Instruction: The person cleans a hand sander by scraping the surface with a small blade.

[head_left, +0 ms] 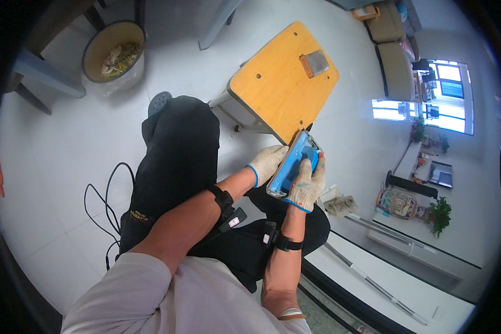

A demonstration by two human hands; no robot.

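My right hand, in a cream knit work glove with a blue cuff, grips the handle of a blue hand sander. The sander is tilted on edge beside the near corner of a yellow wooden stool top. My left hand, gloved likewise, is against the sander's underside, fingertips pointing at the stool corner. What its fingers press or hold is hidden behind the sander. On the far part of the stool lies a small wood block with a grey upper face.
A bin with plant scraps stands at the far left. Below it, a black cable loops on the tiled floor. A mop head and metal poles lie at right, near a patterned vase. A sofa stands farther back.
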